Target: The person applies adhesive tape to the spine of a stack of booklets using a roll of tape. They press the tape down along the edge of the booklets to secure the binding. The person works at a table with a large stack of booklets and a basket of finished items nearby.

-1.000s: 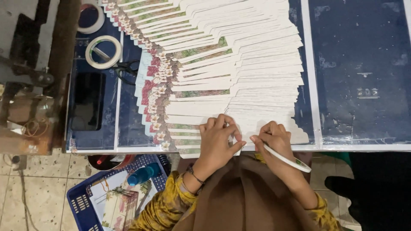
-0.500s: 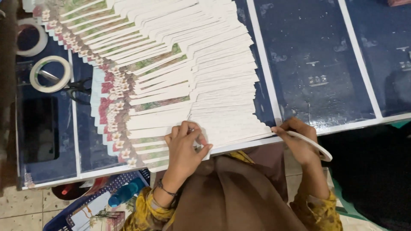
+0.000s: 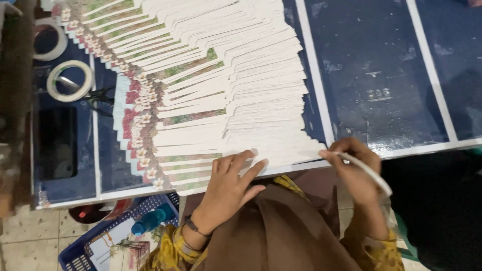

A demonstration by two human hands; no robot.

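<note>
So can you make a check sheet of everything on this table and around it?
Surface: dark blue table with white stripes.
Job's things: fanned cards, white with flowered edges; white strip.
Clutter: two tape rolls, scissors.
Hands: left hand flat on the cards' near edge; right hand pinches the strip at the cards' right corner.
Cables: nothing seen.
Surroundings: blue basket with a blue bottle on the tiled floor.
</note>
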